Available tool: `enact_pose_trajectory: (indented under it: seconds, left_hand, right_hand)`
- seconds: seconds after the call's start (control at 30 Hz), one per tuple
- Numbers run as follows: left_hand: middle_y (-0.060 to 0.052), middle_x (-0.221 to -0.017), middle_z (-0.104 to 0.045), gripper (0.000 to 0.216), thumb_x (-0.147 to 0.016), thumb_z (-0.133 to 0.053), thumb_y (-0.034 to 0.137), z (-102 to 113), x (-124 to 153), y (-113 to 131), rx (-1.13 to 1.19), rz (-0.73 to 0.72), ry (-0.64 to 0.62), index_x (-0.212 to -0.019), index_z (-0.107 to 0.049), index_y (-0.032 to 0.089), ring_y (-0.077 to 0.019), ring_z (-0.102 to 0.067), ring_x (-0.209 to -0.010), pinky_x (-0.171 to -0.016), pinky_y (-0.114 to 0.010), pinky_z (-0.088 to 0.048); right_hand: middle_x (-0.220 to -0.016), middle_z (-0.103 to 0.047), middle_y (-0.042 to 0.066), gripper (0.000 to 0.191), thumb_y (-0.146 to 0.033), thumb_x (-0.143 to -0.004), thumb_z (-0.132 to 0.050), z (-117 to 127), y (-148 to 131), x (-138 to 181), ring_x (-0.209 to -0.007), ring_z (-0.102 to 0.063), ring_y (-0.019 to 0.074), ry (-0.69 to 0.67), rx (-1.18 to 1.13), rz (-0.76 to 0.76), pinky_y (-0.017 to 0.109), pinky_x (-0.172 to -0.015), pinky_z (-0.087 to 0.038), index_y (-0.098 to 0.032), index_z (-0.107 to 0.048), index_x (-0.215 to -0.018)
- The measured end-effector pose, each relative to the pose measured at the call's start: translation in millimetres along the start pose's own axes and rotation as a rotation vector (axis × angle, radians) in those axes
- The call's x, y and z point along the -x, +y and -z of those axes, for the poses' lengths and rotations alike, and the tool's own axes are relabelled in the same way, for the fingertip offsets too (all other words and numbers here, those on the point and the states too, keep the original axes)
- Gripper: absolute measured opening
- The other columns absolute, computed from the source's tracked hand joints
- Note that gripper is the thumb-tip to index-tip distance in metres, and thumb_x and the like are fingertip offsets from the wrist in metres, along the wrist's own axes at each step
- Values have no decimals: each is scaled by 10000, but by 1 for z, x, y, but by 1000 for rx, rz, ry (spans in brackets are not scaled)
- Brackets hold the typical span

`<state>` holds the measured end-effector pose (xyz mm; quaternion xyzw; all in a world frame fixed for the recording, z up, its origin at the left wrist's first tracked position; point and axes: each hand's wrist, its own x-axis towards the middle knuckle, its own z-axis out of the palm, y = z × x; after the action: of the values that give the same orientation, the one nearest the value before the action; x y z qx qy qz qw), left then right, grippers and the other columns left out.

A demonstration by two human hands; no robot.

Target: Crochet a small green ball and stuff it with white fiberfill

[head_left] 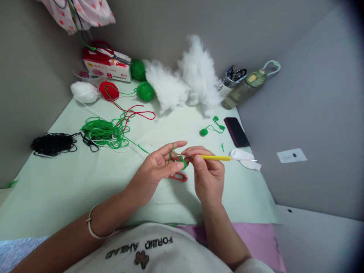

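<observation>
Looks pretty early tbh: pinching small green piece (184, 163) in left hand (155, 169), gripping hook (217, 157) in right hand (209, 175) (with fluff (198, 72) unused).

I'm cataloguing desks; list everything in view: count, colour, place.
crochet hook: 1, yellow, right hand
yarn piece: 1, green, left hand
yarn balls: 4, two green, red, white, back left
yarn tangle: 1, mostly green, left
black skein: 1, black, left
small ball: 1, green, right
stuffing: 2, white, back
box: 1, red/white, back left
scissors: 1, red-handled, on box
cup: 1, whitish, back right
bottle: 1, greenish, back right
phone: 1, dark, right
scrap: 1, white, right
looped item: 1, orange, centre
wall plate: 1, white, right
spotted fabric: 1, pinkish, upper left
table: 1, greenish, centre
shirt: 1, white, bottom
bracelet: 1, white, left wrist
hands: 2, bare, centre
</observation>
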<state>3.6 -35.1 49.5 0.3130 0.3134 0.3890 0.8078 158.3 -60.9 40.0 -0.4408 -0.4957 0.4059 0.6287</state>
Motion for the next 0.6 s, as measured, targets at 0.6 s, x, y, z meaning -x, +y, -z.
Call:
enact_pose_trajectory:
  seconds: [0.6]
  left_hand:
    - [3, -909, -623, 450, -791, -827, 249, 1, 1, -1, -103, -24, -15, -1233, -759, 295, -130, -606, -823, -795, -269, -570]
  right_hand:
    - [-868, -730, 41, 138, -307, -956, -673, -1, -6, 0, -789, -647, 174, 29, 90, 27, 329, -695, -540, -246, -785, -904]
